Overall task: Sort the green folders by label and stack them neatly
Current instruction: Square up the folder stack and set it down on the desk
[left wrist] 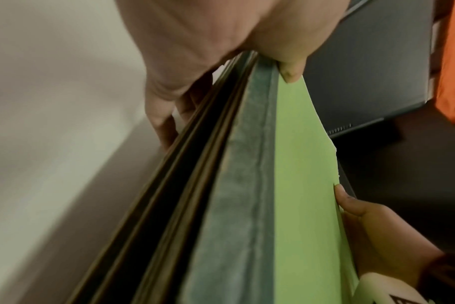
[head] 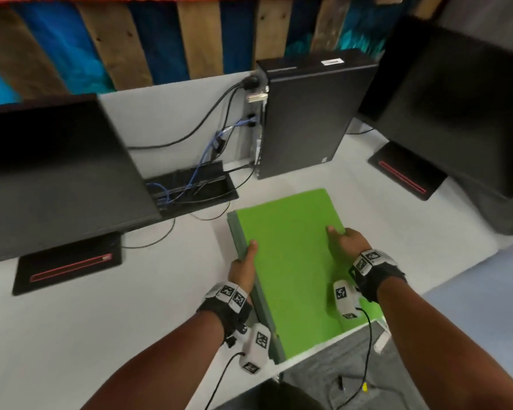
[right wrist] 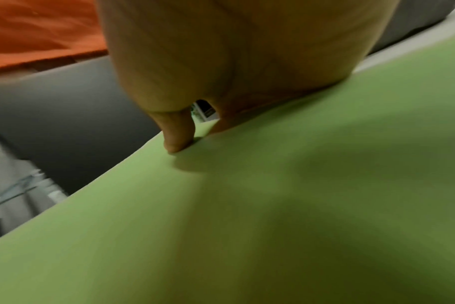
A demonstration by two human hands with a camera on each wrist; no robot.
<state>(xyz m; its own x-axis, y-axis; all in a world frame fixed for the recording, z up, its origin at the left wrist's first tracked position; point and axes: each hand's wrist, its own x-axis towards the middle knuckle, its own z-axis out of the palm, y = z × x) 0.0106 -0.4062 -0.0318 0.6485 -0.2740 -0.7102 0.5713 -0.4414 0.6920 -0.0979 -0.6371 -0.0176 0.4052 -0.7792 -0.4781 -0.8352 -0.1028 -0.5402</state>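
Head view: 2 dark monitors and a computer tower flank the desk; bright green folders overhang its near edge. Left wrist: left hand grips the dull dark-green spines. Right wrist: right hand clamps the opposite edge.

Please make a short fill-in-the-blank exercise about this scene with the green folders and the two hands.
1. Both hands hold a stack of ____ folders.
2. The left hand grips the stack at its ____ edge.
3. The black computer tower stands ____ the stack on the white desk.

Missing words: green; left; behind
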